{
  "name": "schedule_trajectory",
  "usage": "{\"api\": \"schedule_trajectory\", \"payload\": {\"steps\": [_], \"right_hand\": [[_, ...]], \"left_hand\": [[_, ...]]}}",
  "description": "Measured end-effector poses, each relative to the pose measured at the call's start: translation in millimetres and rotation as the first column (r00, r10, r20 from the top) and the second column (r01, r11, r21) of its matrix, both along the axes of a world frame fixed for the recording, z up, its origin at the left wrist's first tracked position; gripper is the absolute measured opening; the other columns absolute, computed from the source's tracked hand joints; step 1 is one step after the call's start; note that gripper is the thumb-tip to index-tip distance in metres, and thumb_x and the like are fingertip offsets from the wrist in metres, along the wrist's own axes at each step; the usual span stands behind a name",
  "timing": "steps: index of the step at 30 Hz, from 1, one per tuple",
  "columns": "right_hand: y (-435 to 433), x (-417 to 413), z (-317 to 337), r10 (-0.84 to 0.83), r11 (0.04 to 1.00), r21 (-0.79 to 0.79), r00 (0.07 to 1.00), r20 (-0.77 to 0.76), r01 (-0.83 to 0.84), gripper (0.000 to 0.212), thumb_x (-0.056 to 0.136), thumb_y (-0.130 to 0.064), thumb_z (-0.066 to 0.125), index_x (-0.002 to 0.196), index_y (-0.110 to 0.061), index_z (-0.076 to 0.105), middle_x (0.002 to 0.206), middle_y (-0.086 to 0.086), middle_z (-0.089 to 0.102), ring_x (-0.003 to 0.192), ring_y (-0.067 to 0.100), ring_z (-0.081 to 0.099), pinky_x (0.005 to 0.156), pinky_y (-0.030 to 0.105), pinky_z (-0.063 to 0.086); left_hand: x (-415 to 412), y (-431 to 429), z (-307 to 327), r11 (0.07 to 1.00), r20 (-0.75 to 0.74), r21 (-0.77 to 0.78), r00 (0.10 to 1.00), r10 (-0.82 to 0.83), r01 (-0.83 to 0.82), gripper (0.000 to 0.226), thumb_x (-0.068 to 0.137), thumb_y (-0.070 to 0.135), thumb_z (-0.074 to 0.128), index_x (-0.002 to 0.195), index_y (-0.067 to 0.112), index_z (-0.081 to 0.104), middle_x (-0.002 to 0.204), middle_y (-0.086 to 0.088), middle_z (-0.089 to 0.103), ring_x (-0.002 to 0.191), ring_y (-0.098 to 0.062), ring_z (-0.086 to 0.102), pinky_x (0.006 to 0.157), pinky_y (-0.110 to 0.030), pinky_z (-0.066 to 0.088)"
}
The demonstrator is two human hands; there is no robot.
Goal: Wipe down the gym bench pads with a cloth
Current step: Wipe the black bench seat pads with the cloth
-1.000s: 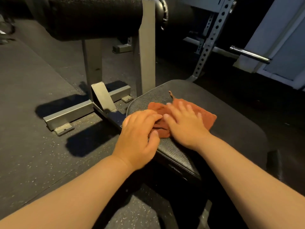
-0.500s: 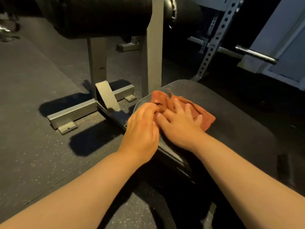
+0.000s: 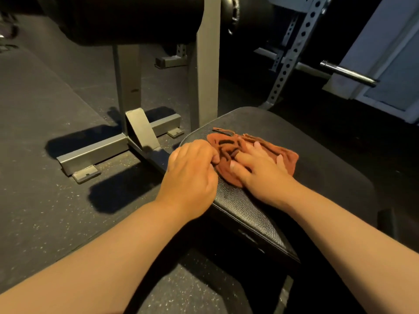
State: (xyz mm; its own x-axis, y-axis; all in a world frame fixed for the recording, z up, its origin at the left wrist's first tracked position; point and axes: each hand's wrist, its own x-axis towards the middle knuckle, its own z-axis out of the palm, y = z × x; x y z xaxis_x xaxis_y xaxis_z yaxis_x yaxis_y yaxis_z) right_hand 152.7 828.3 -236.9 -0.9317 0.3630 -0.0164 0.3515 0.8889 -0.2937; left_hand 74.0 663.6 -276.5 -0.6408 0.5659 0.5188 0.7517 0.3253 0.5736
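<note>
Left hand pinching cloth, right hand pressing, pad

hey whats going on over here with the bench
A person is wiping a black textured bench pad with a crumpled rust-orange cloth. The right hand presses flat on the cloth with fingers spread, while the left hand grips its bunched left edge with curled fingers. The cloth sits near the pad's far left corner. The black cylindrical roller pad above is not being touched.
</note>
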Motion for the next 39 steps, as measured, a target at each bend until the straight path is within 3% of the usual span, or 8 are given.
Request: {"api": "schedule_trajectory", "payload": {"steps": [5, 17, 20, 23, 29, 33, 36, 39], "right_hand": [[7, -36, 5, -0.107, 0.994, 0.006, 0.994, 0.029, 0.107, 0.043, 0.105, -0.052, 0.029, 0.142, -0.04, 0.047, 0.166, -0.007, 0.016, 0.154, 0.03, 0.001, 0.114, 0.072, -0.004], [13, -33, 10, -0.048, 0.995, -0.09, 0.995, -0.083, 0.04, 0.028, 0.102, -0.049, 0.043, 0.078, -0.037, 0.049, 0.135, -0.002, 0.054, 0.148, 0.028, 0.025, 0.115, 0.069, 0.008], [15, -3, 7, 0.072, 0.979, -0.189, 0.996, -0.059, -0.082, 0.032, 0.084, -0.075, 0.049, 0.099, -0.051, 0.063, 0.146, -0.014, 0.046, 0.154, 0.02, 0.011, 0.119, 0.064, -0.003], [13, 6, -4, 0.102, 0.971, -0.202, 0.984, -0.148, -0.131, 0.028, 0.091, -0.062, 0.055, 0.111, -0.048, 0.069, 0.152, -0.014, 0.043, 0.154, 0.016, 0.007, 0.12, 0.062, -0.007], [25, -30, -4, 0.068, 0.994, -0.061, 0.957, -0.281, -0.088, 0.032, 0.093, -0.048, 0.054, 0.092, -0.024, 0.075, 0.09, -0.009, 0.072, 0.115, 0.023, 0.06, 0.108, 0.057, 0.037], [11, 11, 3, 0.178, 0.935, -0.248, 0.938, -0.297, -0.255, 0.026, 0.095, -0.02, 0.068, 0.07, -0.027, 0.073, 0.072, -0.015, 0.068, 0.088, 0.004, 0.065, 0.12, 0.027, 0.026], [7, 24, 7, 0.22, 0.897, -0.328, 0.943, -0.251, -0.296, 0.011, 0.089, -0.019, 0.074, 0.091, -0.026, 0.081, 0.103, -0.013, 0.076, 0.124, -0.006, 0.054, 0.111, 0.014, 0.033], [13, -6, 3, 0.158, 0.968, -0.133, 0.93, -0.332, -0.212, 0.018, 0.087, -0.018, 0.072, 0.069, -0.023, 0.073, 0.074, -0.005, 0.07, 0.08, 0.002, 0.064, 0.076, 0.027, 0.048]], "left_hand": [[-1, -1, -1, 0.999, -0.045, -0.045, 0.999, -0.018, 0.016, 0.037, 0.086, 0.019, 0.04, 0.119, 0.02, 0.056, 0.122, 0.006, 0.053, 0.12, -0.012, 0.044, 0.113, -0.031, 0.023], [2, -3, -1, 0.998, -0.021, -0.061, 1.0, 0.013, -0.015, 0.038, 0.089, 0.021, 0.042, 0.125, 0.021, 0.054, 0.128, 0.005, 0.053, 0.122, -0.01, 0.04, 0.111, -0.034, 0.025], [2, -2, -2, 0.999, -0.021, -0.049, 1.0, 0.012, -0.013, 0.037, 0.087, 0.022, 0.042, 0.121, 0.02, 0.054, 0.126, 0.004, 0.053, 0.12, -0.013, 0.042, 0.109, -0.033, 0.026], [1, -1, -3, 0.998, -0.031, -0.047, 0.999, 0.038, -0.039, 0.035, 0.085, 0.022, 0.04, 0.117, 0.019, 0.054, 0.121, 0.002, 0.054, 0.116, -0.016, 0.046, 0.108, -0.035, 0.029], [0, 0, -2, 0.996, -0.036, -0.073, 0.999, 0.041, -0.044, 0.04, 0.086, 0.022, 0.041, 0.124, 0.02, 0.053, 0.125, 0.004, 0.053, 0.12, -0.014, 0.044, 0.111, -0.038, 0.03], [3, 0, -1, 0.998, -0.024, -0.058, 0.999, 0.031, -0.032, 0.04, 0.086, 0.02, 0.043, 0.124, 0.02, 0.053, 0.124, 0.004, 0.053, 0.118, -0.014, 0.044, 0.108, -0.035, 0.028], [4, 0, 0, 0.997, -0.025, -0.058, 0.999, 0.043, -0.045, 0.041, 0.085, 0.02, 0.042, 0.124, 0.02, 0.054, 0.12, 0.004, 0.053, 0.116, -0.016, 0.046, 0.107, -0.035, 0.03], [5, 3, 0, 0.995, -0.036, -0.076, 0.997, 0.065, -0.067, 0.043, 0.084, 0.02, 0.042, 0.126, 0.018, 0.052, 0.123, 0.002, 0.053, 0.117, -0.018, 0.047, 0.108, -0.037, 0.029]]}}
